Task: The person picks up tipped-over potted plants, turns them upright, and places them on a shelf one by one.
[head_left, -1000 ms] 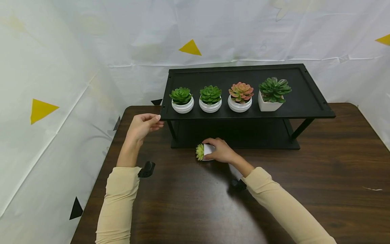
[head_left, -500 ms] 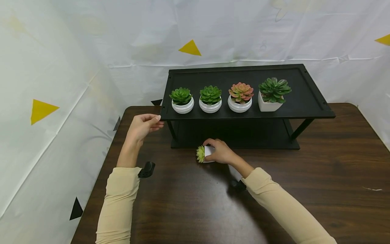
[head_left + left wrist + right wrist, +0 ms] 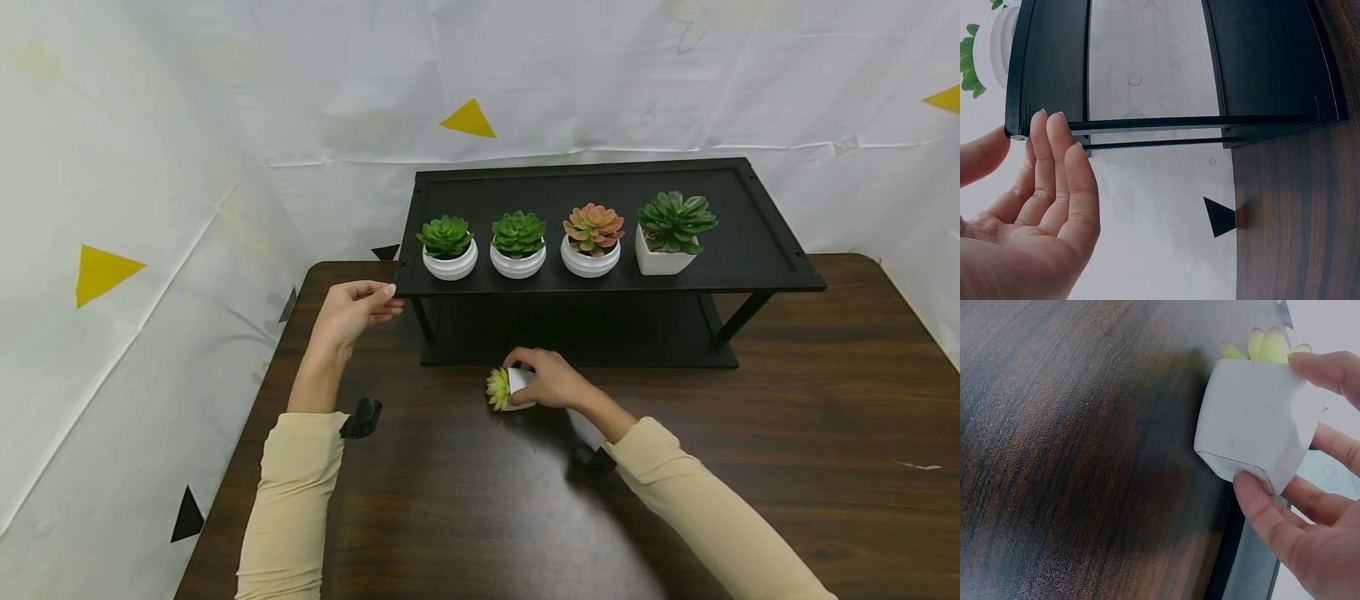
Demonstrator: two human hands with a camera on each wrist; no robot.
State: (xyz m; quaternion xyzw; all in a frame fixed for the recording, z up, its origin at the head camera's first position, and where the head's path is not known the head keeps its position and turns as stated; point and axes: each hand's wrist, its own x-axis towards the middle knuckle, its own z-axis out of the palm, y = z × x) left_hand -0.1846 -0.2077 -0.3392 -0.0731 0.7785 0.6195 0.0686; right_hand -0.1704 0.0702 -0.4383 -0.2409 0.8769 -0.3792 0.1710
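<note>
My left hand pinches the front left corner of a black two-tier shelf, thumb on the edge and fingers beneath it; the left wrist view shows the same grip. In front of the lower tier, my right hand holds a small yellow-green potted succulent by its white pot. The plant lies on its side, leaves toward the left. Fingers wrap the pot's base and side in the right wrist view. Whether the pot touches the table, I cannot tell.
Along the upper tier stand two green succulents in round white pots, a pinkish-orange succulent and a dark green succulent in a square pot. The shelf rests on a dark wooden table, with white sheeting behind.
My right hand has moved slightly toward me and to the right, bringing the yellow-green potted succulent away from the shelf's front edge. My left hand has stayed at the shelf corner.
</note>
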